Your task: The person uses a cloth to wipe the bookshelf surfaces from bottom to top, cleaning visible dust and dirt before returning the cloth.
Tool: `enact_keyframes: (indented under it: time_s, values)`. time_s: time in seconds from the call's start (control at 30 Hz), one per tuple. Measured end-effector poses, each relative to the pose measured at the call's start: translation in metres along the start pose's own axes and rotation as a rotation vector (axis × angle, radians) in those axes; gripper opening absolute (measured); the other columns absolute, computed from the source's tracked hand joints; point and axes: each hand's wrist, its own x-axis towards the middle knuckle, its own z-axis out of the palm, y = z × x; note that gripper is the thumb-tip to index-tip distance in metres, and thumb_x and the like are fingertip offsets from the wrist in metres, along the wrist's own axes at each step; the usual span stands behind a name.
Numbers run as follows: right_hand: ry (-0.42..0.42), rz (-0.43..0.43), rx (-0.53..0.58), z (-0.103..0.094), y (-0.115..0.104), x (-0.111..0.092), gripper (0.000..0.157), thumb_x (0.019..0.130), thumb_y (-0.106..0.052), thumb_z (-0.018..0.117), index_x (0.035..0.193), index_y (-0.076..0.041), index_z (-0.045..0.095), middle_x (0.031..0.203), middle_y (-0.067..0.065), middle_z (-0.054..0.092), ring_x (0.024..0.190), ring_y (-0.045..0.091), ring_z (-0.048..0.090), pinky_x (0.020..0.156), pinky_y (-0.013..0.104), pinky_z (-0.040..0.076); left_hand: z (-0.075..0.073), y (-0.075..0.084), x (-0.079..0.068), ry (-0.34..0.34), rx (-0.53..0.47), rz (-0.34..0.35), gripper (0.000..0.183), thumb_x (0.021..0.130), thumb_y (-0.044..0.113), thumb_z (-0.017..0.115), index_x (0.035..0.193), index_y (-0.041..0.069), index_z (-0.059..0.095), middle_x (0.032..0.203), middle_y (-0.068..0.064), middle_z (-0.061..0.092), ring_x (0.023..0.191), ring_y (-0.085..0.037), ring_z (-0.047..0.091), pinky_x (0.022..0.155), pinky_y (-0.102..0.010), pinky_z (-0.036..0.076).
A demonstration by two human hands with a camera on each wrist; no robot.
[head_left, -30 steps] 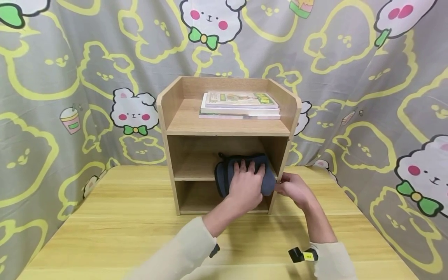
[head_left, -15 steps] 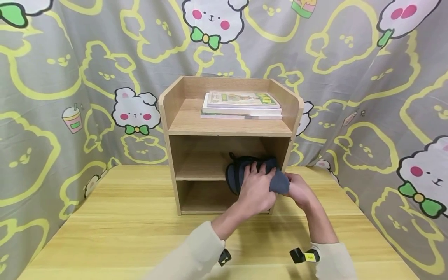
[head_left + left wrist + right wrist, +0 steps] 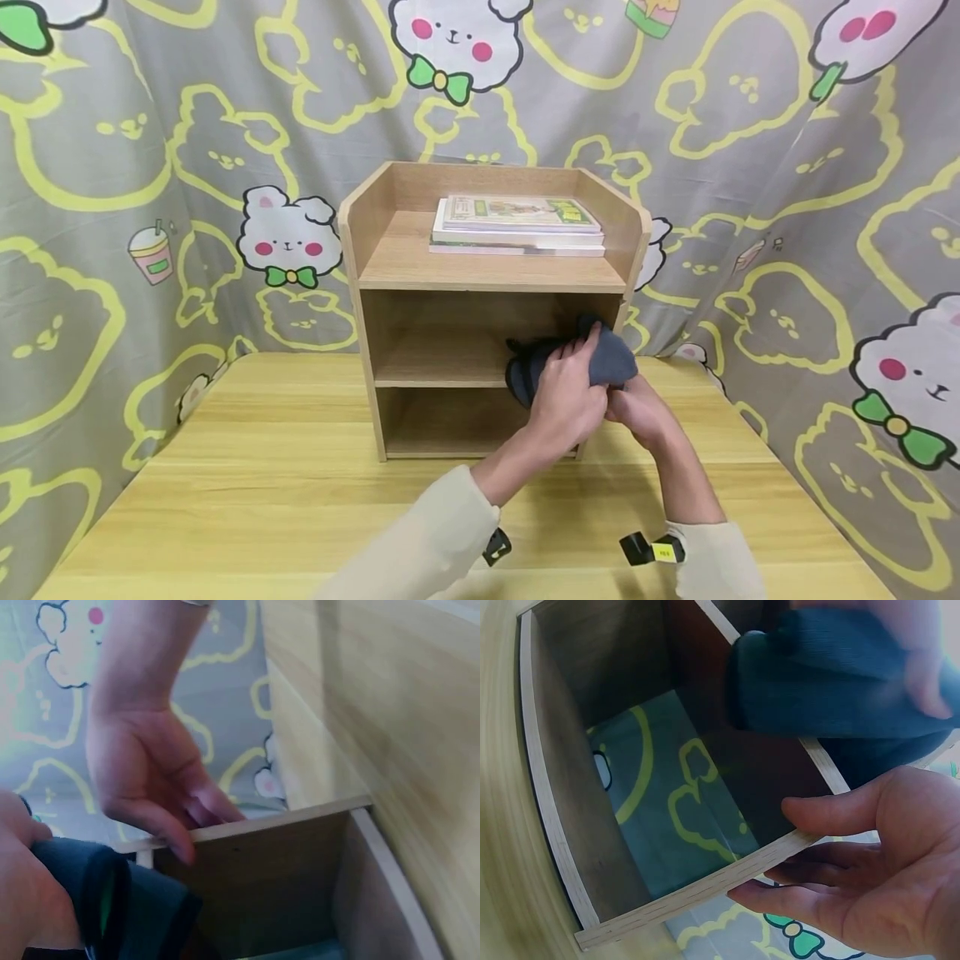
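Note:
A dark blue fabric pouch [image 3: 611,360] sticks out of the middle compartment of a small wooden shelf unit [image 3: 491,273], at its right end. My left hand [image 3: 570,392] grips the pouch from the front, with its fingers curled over the fabric. In the left wrist view the pouch [image 3: 120,904] fills the lower left corner. My right hand [image 3: 637,412] is just below and right of the pouch, against the unit's right side panel. In the right wrist view my right hand [image 3: 870,877] has relaxed, nearly straight fingers, its thumb lying at the panel's front edge [image 3: 705,889] below the pouch [image 3: 832,682].
A stack of books [image 3: 517,225] lies on the unit's top shelf. The unit stands at the back of a light wooden table [image 3: 247,483]. A grey curtain with cartoon prints [image 3: 150,167] hangs close behind and to both sides. The bottom compartment [image 3: 442,421] looks empty.
My left hand has drawn the pouch right and outward, from inside the middle compartment to past the right side panel. My right hand stayed by that panel, now under the pouch.

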Motion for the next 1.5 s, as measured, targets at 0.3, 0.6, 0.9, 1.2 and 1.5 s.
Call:
enact_keyframes:
  time_s: [0.3,0.6,0.9,1.2,1.5]
  values:
    - [-0.002,0.018,-0.028,0.0,0.0,-0.002,0.017,0.086,0.002,0.058,0.083,-0.014,0.064,0.066,-0.009,0.05,0.066,0.01,0.049,0.064,0.029,0.046,-0.016,0.017,0.009,0.13,-0.17,0.054,0.076,0.081,0.001,0.056,0.155,0.013,0.044,0.145,-0.006,0.059,0.133,-0.024,0.057,0.109,-0.033,0.046]
    - [-0.008,-0.013,-0.021,0.0,0.001,-0.002,0.011,0.086,0.003,0.064,0.093,-0.005,0.067,0.072,-0.008,0.058,0.067,0.01,0.054,0.065,0.029,0.05,-0.022,0.016,0.003,0.179,-0.075,0.211,0.081,0.075,-0.002,0.06,0.153,0.01,0.045,0.144,-0.007,0.06,0.134,-0.022,0.056,0.111,-0.029,0.044]
    - [-0.008,0.104,-0.038,0.007,-0.005,0.0,0.034,0.091,-0.005,0.063,0.122,0.008,0.063,0.099,0.004,0.07,0.091,0.01,0.064,0.087,0.034,0.055,-0.047,-0.01,0.001,0.181,0.12,0.322,0.054,0.078,0.0,0.07,0.131,0.005,0.061,0.116,-0.008,0.072,0.102,-0.022,0.07,0.091,-0.034,0.057]
    - [0.001,0.126,-0.069,0.007,-0.001,0.0,0.043,0.09,-0.005,0.064,0.129,0.011,0.058,0.103,0.009,0.07,0.096,0.013,0.066,0.093,0.037,0.054,-0.036,-0.04,-0.011,-0.027,0.697,0.352,0.035,0.083,0.024,0.076,0.115,0.012,0.071,0.105,-0.005,0.073,0.103,-0.024,0.068,0.102,-0.048,0.051]
    - [0.018,0.089,-0.031,0.002,-0.001,-0.001,0.025,0.094,-0.012,0.06,0.109,0.006,0.064,0.073,-0.006,0.057,0.072,0.01,0.054,0.073,0.029,0.05,-0.008,-0.028,-0.012,-0.079,0.529,0.28,0.049,0.08,0.019,0.065,0.129,0.014,0.068,0.125,-0.005,0.068,0.119,-0.025,0.06,0.107,-0.042,0.045]
